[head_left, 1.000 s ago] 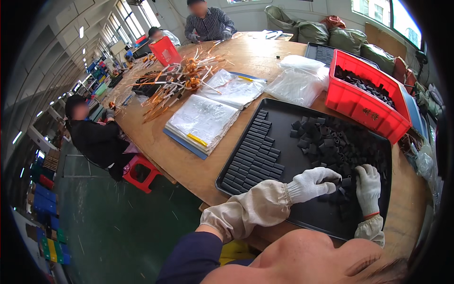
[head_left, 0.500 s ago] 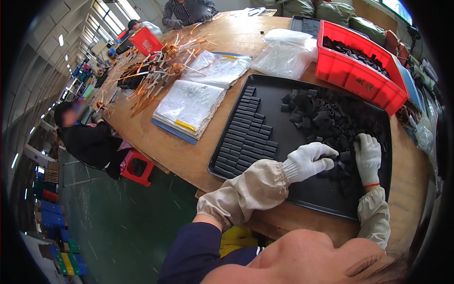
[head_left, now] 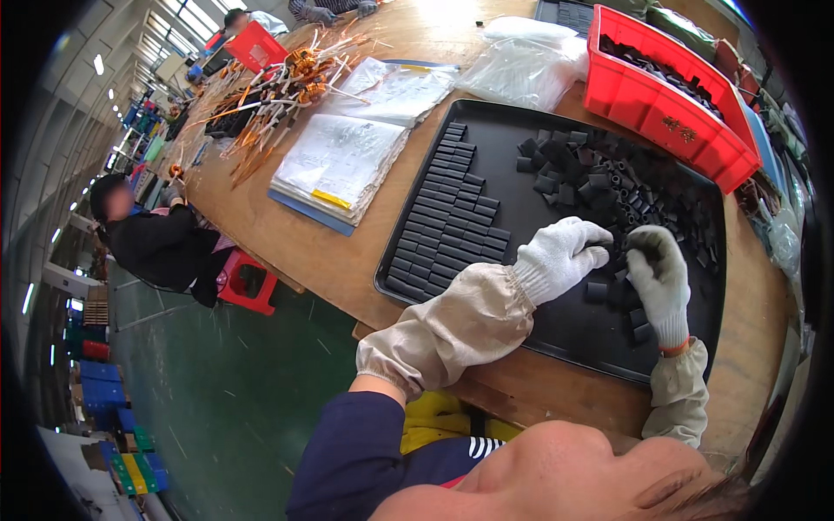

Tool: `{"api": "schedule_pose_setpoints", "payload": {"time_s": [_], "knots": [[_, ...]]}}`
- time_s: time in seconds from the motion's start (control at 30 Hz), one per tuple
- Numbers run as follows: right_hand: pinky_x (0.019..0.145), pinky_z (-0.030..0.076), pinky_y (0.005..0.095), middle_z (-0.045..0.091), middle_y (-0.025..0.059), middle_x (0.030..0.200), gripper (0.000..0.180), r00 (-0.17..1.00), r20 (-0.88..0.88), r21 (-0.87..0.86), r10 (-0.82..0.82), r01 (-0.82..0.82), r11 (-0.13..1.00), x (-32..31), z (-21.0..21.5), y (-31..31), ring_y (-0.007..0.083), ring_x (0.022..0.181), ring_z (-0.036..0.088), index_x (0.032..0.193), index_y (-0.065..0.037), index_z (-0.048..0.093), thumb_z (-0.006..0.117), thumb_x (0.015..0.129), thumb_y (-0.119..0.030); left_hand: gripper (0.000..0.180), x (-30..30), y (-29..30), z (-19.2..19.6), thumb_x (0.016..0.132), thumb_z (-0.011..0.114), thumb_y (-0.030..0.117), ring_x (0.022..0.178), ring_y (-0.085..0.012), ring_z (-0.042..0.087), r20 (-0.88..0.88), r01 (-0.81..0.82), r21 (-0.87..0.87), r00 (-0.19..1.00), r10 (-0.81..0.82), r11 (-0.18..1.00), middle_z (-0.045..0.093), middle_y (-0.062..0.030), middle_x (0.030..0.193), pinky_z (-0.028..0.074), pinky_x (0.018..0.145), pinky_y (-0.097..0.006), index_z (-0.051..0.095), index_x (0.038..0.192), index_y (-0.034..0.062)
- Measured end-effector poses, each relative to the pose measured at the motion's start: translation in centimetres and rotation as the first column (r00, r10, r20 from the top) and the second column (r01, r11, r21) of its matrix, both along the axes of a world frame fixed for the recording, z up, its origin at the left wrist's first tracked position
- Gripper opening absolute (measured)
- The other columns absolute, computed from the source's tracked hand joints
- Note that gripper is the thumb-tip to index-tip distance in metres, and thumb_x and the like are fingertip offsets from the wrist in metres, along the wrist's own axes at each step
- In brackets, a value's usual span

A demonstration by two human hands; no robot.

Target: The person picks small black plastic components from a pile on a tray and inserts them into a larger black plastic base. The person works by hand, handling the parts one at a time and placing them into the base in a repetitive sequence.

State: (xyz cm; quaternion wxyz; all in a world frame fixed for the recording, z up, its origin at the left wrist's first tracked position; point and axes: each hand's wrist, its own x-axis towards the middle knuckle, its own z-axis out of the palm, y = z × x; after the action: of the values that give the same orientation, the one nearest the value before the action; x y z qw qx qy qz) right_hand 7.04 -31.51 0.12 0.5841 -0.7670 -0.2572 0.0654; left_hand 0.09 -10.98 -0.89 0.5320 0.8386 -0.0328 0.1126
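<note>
Both my hands wear white knit gloves and work over a black tray (head_left: 530, 313). At the lower edge of a loose heap of short black tubes (head_left: 599, 182), my left hand (head_left: 563, 258) is closed, thumb and fingers curled toward each other. Whatever lies between its fingertips is hidden. Just to its right, my right hand (head_left: 662, 282) has its fingers bent over toward the thumb; its grip shows no clear object. On the tray's left side, black tubes (head_left: 447, 227) lie in neat, close rows. A few single tubes (head_left: 597, 292) lie below and between my hands.
Beyond the tray stands a red bin (head_left: 669, 113) with more black pieces. Clear plastic bags (head_left: 526, 65) and papers in sleeves (head_left: 343, 161) lie on the wooden table (head_left: 252, 208). Wired coils (head_left: 304, 74) are piled farther off. At left a person (head_left: 161, 239) sits on a red stool (head_left: 248, 280).
My right hand has turned and drawn back from the heap, its fingers curling toward my left hand. My left hand stays near the heap's edge. The whole view has shifted slightly.
</note>
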Motion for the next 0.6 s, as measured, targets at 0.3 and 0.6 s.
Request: {"api": "schedule_pose_setpoints", "payload": {"time_s": [0.3,0.6], "knots": [[0.083,0.054,0.0339,0.067,0.0114,0.106,0.029,0.884,0.452,-0.156,0.116,-0.050,0.987,-1.0,0.6,0.3,0.0263,0.094,0.068,0.107,-0.003,0.070,0.069,0.081,0.009,0.028,-0.3,0.2,0.5,0.093,0.073,0.016,0.100,-0.0224,0.071,-0.111,0.120,-0.066,0.986,-0.127,0.991,0.073,-0.0141,0.105,0.055,0.089,-0.034,0.071,0.118,0.0036],[0.087,0.055,0.0401,0.070,0.0135,0.107,0.033,0.864,0.491,-0.082,0.114,-0.084,0.993,-0.8,0.3,0.4,0.0318,0.100,0.068,0.104,-0.002,0.071,0.074,0.073,0.008,0.035,-0.3,0.7,-0.2,0.101,0.068,0.020,0.090,-0.0097,0.065,-0.295,0.138,-0.538,0.893,-0.339,0.832,0.074,-0.0062,0.105,0.055,0.081,-0.028,0.065,0.129,-0.0001]]}}
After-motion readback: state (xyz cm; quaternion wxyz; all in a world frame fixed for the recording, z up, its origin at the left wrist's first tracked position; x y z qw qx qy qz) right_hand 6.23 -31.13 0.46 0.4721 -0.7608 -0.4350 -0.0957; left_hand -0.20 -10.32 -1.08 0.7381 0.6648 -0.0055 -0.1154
